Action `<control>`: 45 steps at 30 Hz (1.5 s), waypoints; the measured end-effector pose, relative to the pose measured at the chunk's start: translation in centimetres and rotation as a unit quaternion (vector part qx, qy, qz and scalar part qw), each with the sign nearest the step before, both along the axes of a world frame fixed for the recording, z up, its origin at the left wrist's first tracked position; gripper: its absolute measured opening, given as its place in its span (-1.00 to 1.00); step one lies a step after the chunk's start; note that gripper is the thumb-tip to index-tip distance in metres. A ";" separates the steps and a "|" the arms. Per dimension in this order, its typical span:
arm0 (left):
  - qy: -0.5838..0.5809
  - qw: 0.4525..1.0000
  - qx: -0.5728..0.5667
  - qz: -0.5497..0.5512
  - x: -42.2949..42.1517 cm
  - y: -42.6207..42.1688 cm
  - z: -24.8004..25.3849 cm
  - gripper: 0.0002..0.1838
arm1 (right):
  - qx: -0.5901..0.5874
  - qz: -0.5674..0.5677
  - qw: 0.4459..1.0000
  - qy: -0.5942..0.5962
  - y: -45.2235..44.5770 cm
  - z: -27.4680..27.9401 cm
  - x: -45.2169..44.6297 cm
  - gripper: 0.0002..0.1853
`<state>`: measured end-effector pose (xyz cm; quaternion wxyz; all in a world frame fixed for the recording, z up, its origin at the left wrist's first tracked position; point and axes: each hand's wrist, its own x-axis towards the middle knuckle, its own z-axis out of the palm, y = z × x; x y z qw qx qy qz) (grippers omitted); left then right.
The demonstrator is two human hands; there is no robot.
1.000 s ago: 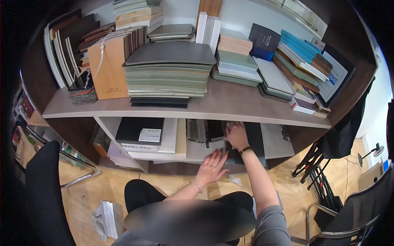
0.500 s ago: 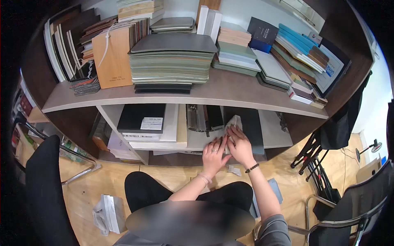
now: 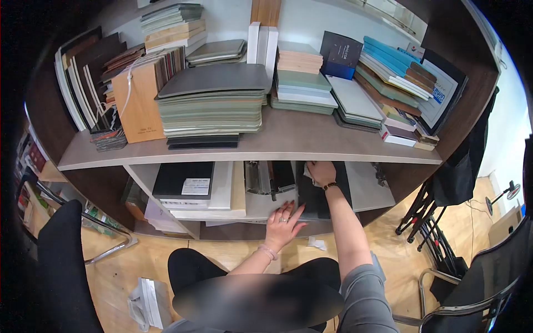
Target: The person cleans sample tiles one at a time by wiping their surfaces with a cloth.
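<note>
My right hand (image 3: 321,173) reaches into the lower shelf, its fingers closed on a crumpled white wipe (image 3: 307,172). The wipe is pressed against a dark flat panel (image 3: 319,204) lying on that shelf, and my palm hides part of it. My left hand (image 3: 284,222) rests with spread fingers at the front edge of the lower shelf (image 3: 268,207), holding nothing. Just beyond it lie dark and clear profile samples (image 3: 270,176).
Sample boards (image 3: 214,105) are stacked on the upper shelf (image 3: 300,145). Black and white boxes (image 3: 183,183) fill the lower left compartment. A crumpled tissue (image 3: 317,243) and a soft pack (image 3: 149,305) lie on the floor. Chairs (image 3: 66,261) stand at both sides.
My right hand has carried the wipe deeper and left over the dark panel. My left hand has come away from it to the shelf edge, fingers spread. The view has tilted upward.
</note>
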<state>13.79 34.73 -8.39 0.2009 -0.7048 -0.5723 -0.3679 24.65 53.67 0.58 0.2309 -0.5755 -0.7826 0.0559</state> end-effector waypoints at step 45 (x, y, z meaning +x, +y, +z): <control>-0.057 0.997 -0.027 -0.039 0.5 -0.7 -0.5 -0.30 | 0.059 0.123 0.990 -0.045 -6.6 -3.0 9.9 -0.57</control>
